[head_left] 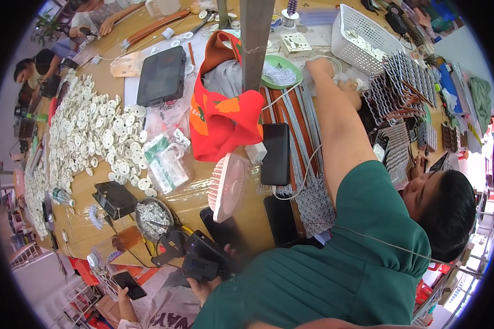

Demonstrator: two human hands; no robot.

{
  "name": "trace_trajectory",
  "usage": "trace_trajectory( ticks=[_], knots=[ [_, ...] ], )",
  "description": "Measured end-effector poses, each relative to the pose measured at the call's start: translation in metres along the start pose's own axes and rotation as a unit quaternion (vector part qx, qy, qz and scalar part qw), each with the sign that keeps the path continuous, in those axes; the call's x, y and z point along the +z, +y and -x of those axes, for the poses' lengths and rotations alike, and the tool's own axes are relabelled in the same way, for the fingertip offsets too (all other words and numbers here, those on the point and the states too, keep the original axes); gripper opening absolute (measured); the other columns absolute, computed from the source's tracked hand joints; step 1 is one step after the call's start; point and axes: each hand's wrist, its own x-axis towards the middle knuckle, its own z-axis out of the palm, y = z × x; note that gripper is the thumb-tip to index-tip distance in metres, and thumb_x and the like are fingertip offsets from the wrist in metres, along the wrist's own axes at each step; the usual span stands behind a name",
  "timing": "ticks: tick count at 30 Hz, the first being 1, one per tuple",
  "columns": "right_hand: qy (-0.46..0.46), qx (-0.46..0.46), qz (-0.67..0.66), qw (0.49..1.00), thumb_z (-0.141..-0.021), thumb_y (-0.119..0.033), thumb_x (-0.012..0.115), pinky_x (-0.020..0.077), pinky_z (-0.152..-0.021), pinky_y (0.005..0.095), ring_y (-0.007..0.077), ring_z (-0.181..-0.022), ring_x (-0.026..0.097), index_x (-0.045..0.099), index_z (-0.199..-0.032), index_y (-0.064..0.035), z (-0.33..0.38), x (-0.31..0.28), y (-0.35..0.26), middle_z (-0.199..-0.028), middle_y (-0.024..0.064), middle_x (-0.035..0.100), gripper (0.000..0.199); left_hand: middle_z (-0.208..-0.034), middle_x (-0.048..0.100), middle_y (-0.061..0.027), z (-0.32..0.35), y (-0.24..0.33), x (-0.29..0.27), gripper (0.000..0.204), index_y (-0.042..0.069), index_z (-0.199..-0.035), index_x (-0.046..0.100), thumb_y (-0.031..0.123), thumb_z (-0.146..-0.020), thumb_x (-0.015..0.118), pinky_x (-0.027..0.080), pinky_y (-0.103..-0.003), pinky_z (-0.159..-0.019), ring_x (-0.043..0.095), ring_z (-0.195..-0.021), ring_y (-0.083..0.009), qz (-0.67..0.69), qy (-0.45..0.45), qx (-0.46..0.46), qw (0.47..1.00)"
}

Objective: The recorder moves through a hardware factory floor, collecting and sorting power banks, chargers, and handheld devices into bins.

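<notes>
Seemingly I'm between moves: my hands are out of view, grip untellable. Ridged strips (403,82) lie right of a co-worker's hand (350,93) (poorly seen), the green dish (295,69) left; next calls for showing mine.

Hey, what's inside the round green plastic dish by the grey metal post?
A heap of small, thin whitish pieces; the bottom of the dish beneath them is covered.

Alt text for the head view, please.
A person in a green shirt reaches over a cluttered table, right of a pink fan and a red bag. White discs heap at left; at lower left a hand, whose is unclear, holds a dark phone.
</notes>
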Motion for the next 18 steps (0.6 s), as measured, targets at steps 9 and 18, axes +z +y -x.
trace_trajectory(
  ticks=[9, 18],
  knots=[
    [-0.100, -0.088, 0.099, 0.986, -0.068, -0.030, 0.065, 0.0518, -0.063, 0.0362, 0.0236, -0.067, 0.066, 0.068, -0.078, -0.0026, -0.044, 0.017, 0.003, -0.079, 0.0117, 0.068, 0.029, -0.147, 0.027, -0.0175, 0.006, -0.006, -0.003, 0.097, 0.013, -0.145, 0.025, 0.068, -0.073, 0.060, 0.013, -0.062, -0.110, 0.019, -0.135, -0.0444, 0.028, -0.023, -0.028, 0.999],
    [-0.079, -0.168, 0.006, 0.983, -0.065, -0.034, 0.068, 0.0535, -0.068, 0.0371, 0.0315, -0.070, 0.067, 0.068, -0.081, 0.0022, -0.005, 0.012, 0.018, -0.079, 0.0190, 0.068, 0.039, -0.137, 0.046, -0.0118, 0.023, 0.001, -0.031, 0.066, 0.004, -0.137, 0.039, 0.039, -0.087, 0.063, 0.039, -0.040, -0.105, 0.047, -0.123, -0.0269, 0.059, -0.122, 0.143, 0.980]
  ],
)
